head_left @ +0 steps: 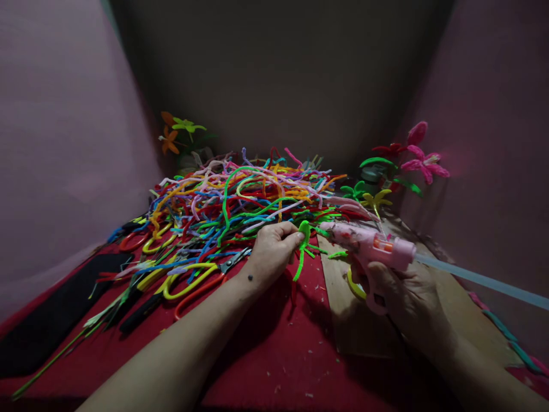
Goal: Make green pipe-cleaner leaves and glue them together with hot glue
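Between the thumb and fingers of my left hand [275,247] is a bright green pipe cleaner piece [304,233], with a looped top and a tail hanging down. My right hand [405,300] is wrapped round the handle of a pink glue gun [369,243]. The gun's nozzle points left, close to the green piece; whether they touch I cannot tell. A long clear glue stick [480,277] sticks out of the gun's back end. Behind both hands lies a big heap of coloured pipe cleaners [257,194].
Scissors [193,280] with yellow and red handles lie left of my left arm, near a black strip [64,309]. A wooden board [364,329] rests under the glue gun on the red cloth [274,355]. Pipe cleaner flowers stand behind, orange [170,140] at left and pink [424,163] at right.
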The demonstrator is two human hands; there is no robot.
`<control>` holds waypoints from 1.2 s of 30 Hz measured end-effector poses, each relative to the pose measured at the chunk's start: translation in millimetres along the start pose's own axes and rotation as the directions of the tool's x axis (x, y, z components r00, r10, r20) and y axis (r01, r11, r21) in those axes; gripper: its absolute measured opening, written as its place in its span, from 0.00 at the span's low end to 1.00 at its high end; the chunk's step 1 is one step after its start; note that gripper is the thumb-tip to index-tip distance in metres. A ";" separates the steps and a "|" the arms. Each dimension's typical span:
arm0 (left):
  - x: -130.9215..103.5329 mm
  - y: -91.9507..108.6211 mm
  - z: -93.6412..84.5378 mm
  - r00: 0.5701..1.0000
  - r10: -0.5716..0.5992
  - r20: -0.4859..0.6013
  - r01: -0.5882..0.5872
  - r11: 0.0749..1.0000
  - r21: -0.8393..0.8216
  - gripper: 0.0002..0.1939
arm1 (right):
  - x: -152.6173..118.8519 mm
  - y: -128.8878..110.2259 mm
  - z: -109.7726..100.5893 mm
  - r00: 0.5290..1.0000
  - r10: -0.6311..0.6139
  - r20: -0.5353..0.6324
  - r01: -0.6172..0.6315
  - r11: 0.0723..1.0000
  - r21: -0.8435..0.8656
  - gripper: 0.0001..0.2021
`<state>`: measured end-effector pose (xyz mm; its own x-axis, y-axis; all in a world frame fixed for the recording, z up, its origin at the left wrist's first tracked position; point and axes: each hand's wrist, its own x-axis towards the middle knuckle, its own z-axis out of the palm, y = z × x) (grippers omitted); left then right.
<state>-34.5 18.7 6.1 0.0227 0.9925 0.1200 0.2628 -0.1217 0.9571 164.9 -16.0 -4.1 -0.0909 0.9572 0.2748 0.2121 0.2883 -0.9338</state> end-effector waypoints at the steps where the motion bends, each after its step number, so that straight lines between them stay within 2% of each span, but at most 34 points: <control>1: -0.3 0.3 0.2 1.000 0.000 -0.002 0.000 1.000 -0.006 0.10 | -0.1 0.3 -0.5 1.000 -0.002 0.000 0.002 1.000 -0.018 0.18; 10: 1.4 -0.3 -1.1 1.000 -0.007 -0.026 0.006 0.997 -0.072 0.12 | 1.7 2.7 0.6 1.000 0.009 -0.012 -0.010 1.000 -0.020 0.19; 16: 1.0 0.1 -0.6 1.000 -0.017 -0.025 0.015 0.997 -0.070 0.12 | 1.7 3.1 1.4 0.997 0.070 0.027 -0.070 0.997 -0.020 0.18; 27: -2.4 5.0 1.0 1.000 -0.017 -0.026 0.016 0.999 -0.032 0.11 | 0.8 1.0 -0.5 1.000 0.005 0.013 -0.005 1.000 -0.013 0.18; 31: -2.9 4.8 1.6 0.999 -0.025 -0.021 0.025 0.999 -0.043 0.11 | 0.0 -0.6 0.9 1.000 0.012 -0.028 -0.012 1.000 -0.002 0.19; 36: -3.2 5.2 1.3 1.000 -0.021 -0.006 0.021 0.999 -0.035 0.11 | 0.1 0.3 1.0 0.999 0.028 -0.018 -0.028 1.000 0.004 0.18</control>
<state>-32.0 14.9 10.4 0.0109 0.9948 0.1016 0.2294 -0.1014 0.9680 163.9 -15.9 -4.5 -0.0670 0.9652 0.2526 0.2104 0.2612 -0.9421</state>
